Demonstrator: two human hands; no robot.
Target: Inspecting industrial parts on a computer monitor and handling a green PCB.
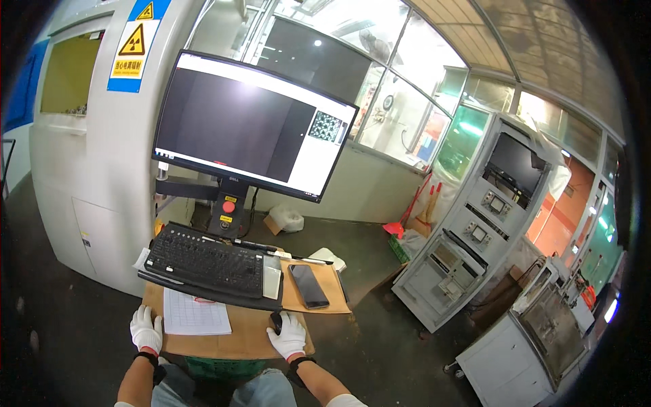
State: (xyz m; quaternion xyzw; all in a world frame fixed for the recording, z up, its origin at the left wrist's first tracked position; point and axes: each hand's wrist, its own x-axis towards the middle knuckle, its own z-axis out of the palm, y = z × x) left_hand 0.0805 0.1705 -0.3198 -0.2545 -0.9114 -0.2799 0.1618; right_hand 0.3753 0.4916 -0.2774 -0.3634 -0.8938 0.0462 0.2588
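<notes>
My right hand, in a white glove, rests on a black computer mouse at the near right of a small brown desk. My left hand, also gloved, lies flat at the desk's left edge beside a gridded paper sheet and holds nothing. A black keyboard sits above the sheet. A large monitor stands behind it, showing a dark image. A black phone lies face up to the right of the keyboard.
A big grey cabinet with yellow warning labels stands at the left. Grey instrument racks and white machines fill the right side. A red button box hangs under the monitor. Dark floor surrounds the desk.
</notes>
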